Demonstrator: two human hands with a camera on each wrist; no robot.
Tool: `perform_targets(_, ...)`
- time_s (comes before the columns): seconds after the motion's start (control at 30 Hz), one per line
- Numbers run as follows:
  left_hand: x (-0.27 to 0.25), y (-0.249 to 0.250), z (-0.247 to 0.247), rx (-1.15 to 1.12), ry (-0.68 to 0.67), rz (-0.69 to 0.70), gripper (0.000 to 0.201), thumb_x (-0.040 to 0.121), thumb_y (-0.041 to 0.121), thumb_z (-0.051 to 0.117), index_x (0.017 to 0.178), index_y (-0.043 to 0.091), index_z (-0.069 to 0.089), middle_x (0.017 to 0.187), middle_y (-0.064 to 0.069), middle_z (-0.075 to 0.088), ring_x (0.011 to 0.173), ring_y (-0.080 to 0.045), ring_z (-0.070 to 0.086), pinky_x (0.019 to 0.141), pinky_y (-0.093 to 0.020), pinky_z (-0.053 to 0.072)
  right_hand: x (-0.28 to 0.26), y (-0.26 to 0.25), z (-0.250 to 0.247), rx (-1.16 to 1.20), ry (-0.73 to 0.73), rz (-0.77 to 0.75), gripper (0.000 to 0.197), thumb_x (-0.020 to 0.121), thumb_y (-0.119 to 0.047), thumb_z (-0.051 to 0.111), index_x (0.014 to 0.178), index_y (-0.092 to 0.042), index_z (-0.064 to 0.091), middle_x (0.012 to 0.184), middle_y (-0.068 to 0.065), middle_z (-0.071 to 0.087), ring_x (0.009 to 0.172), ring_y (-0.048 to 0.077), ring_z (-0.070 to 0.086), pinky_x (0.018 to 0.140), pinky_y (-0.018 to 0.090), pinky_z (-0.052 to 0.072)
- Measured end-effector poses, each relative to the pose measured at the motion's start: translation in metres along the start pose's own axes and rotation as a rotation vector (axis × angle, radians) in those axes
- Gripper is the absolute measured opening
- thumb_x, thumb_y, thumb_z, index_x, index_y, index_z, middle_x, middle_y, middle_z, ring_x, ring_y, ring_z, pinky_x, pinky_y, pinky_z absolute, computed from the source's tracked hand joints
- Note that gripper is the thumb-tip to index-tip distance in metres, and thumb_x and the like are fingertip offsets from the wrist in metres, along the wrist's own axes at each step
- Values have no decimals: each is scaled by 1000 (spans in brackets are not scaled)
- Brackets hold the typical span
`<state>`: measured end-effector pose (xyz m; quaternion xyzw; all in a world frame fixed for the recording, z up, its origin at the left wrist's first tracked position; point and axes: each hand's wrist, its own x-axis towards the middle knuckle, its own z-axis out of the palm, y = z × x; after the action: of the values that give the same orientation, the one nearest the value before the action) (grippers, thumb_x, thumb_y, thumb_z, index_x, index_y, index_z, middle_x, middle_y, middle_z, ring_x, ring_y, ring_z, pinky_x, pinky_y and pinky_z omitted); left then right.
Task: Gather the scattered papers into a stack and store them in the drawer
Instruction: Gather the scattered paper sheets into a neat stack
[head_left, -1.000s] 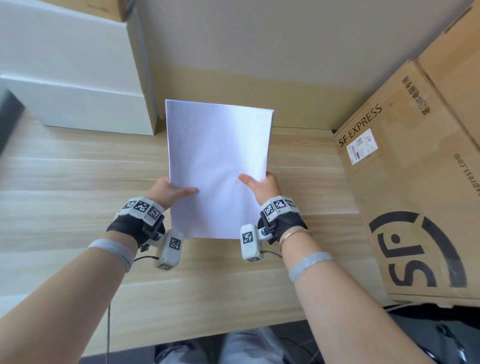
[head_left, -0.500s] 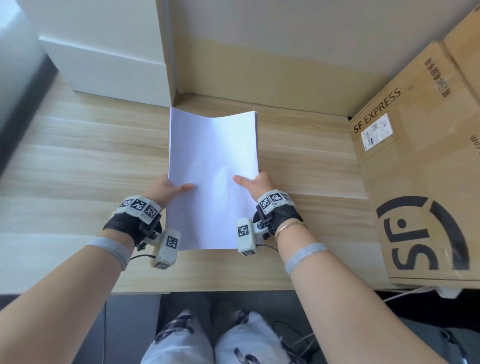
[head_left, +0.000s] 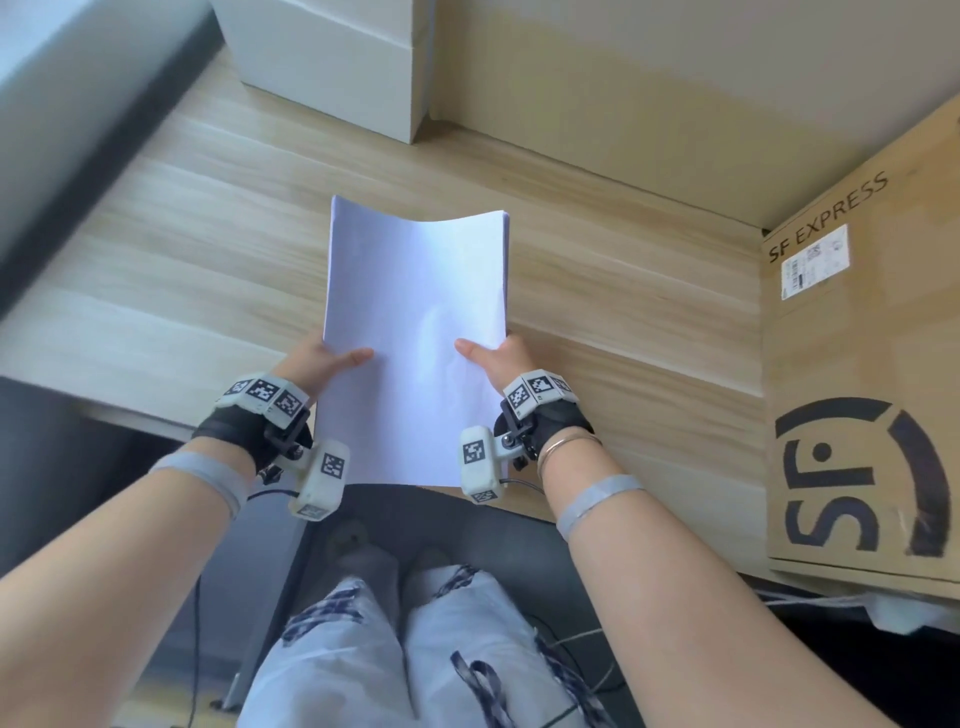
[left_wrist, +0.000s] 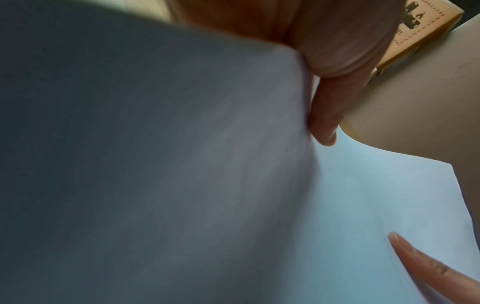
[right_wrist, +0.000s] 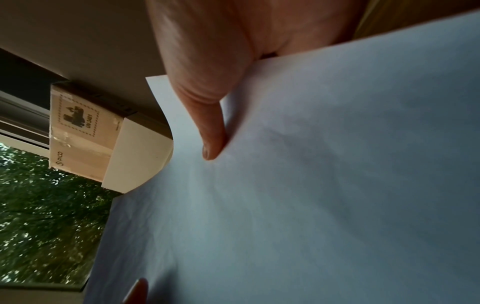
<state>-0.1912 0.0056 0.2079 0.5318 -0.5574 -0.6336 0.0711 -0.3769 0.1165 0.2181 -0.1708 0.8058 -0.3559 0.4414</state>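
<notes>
A stack of white papers (head_left: 415, 332) hangs in the air over the front edge of the wooden desk (head_left: 182, 249), bowed downward across its width. My left hand (head_left: 324, 358) grips its left edge with the thumb on top. My right hand (head_left: 496, 358) grips the right edge the same way. In the left wrist view the paper stack (left_wrist: 363, 205) fills the frame, my left thumb (left_wrist: 324, 123) presses on it, and the other hand's thumb tip shows at the lower right. In the right wrist view my right thumb (right_wrist: 210, 131) lies on the paper stack (right_wrist: 311, 185). No drawer is visible.
A white box (head_left: 332, 57) stands at the back left of the desk. A large SF EXPRESS cardboard box (head_left: 857, 364) fills the right side. The desk's front edge runs under my wrists; my legs and the dark floor (head_left: 857, 675) lie below. A wall backs the desk.
The paper stack and both hands have drawn back toward me, from over the desk's middle to over its front edge. The sheets now bow. My view has tilted down, showing my legs.
</notes>
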Motion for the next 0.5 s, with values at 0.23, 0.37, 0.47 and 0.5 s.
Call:
perform_targets(0.23,-32,-30,-22,-15,30,-17,42,85,11,63,124,-1,54,116,-17,61,87,-28,61,85,-43,51,-22,8,28,-10,-47,-20,41,84,-23,70,113,4,61,102,9,65,93,20,61,78,23,42)
perform_targets(0.37,-50,-54,-44,6,76,-36,45,86,12,61,128,0,51,115,-16,60,97,-29,58,86,-40,45,-38,15,60,-27,-84,-15,41,83,-21,70,113,6,61,103,12,65,93,21,61,79,25,44)
perform_targets(0.47,-62,-78,-66,14,87,-58,48,85,17,64,130,5,51,122,-17,61,107,-34,60,97,-44,47,-51,23,87,-57,-103,5,41,83,-24,71,110,6,59,98,9,65,92,22,63,75,22,42)
perform_targets(0.5,-68,-87,-72,13,89,-68,48,85,17,64,130,6,51,121,-16,61,106,-32,61,96,-42,47,-58,25,95,-64,-124,12,37,84,-22,69,108,3,57,92,6,62,86,20,61,70,18,39)
